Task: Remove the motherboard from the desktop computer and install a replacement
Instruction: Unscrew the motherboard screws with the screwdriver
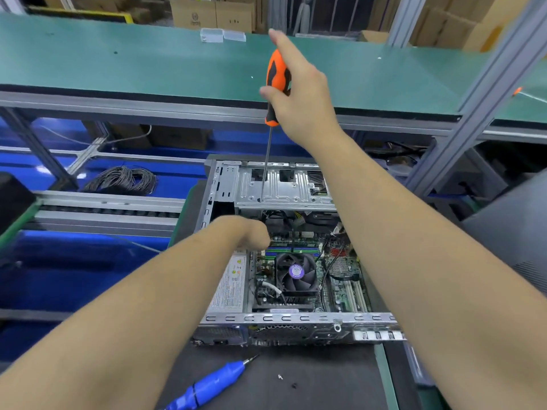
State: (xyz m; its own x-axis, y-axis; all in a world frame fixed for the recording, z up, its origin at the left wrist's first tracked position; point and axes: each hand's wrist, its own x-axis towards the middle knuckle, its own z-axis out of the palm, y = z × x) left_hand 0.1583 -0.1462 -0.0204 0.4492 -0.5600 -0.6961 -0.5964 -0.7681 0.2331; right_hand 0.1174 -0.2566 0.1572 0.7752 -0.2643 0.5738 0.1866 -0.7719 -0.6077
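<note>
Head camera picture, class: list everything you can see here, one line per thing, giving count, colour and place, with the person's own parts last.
Open grey metal desktop computer case: one, silver-grey, centre of the dark bench mat.
Green motherboard: one, green, inside the case.
Black cooler fan with purple label: one, on the motherboard.
Orange-and-black long-shaft screwdriver: one, upright, tip at the silver drive cage.
Blue electric screwdriver: one, lying on the mat in front of the case.
Small loose screw: one, silver, on the mat near the blue tool.
Coil of dark cable: one, on the blue surface left of the case.
Brown cardboard boxes: several, behind the green shelf.
Left hand: one, reaching into the case, fingers hidden.
Right hand: one, holds the screwdriver handle.
</note>
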